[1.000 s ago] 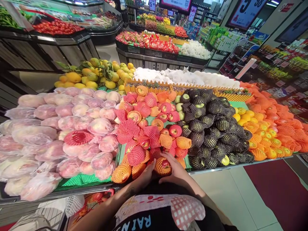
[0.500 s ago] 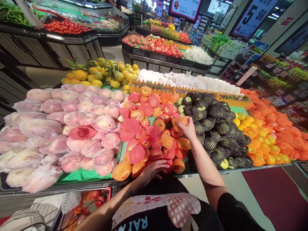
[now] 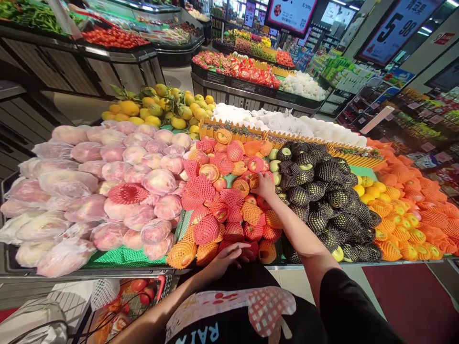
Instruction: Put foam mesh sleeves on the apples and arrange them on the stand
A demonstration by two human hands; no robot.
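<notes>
A heap of apples in red and orange foam nets (image 3: pixel 229 200) fills the middle of the display stand in front of me. My right hand (image 3: pixel 264 185) reaches into the middle of the heap, its fingers curled on an orange-netted apple (image 3: pixel 254 182) lying among the others. My left hand (image 3: pixel 229 255) lies at the front edge of the heap, fingers stretched out flat over red-netted apples (image 3: pixel 251 251), holding nothing. I wear a black top and a checked apron (image 3: pixel 251 310).
Bagged peaches (image 3: pixel 89 191) lie to the left of the apples, dark-netted green fruit (image 3: pixel 322 196) to the right, and orange-netted fruit (image 3: pixel 412 210) beyond that. Citrus (image 3: pixel 161 107) is piled behind. A wire cart (image 3: pixel 125 301) holding fruit stands at lower left. More stands fill the aisle behind.
My right hand left the front edge with an orange-netted apple and reached up into the middle of the heap. My left hand stayed at the front and flattened.
</notes>
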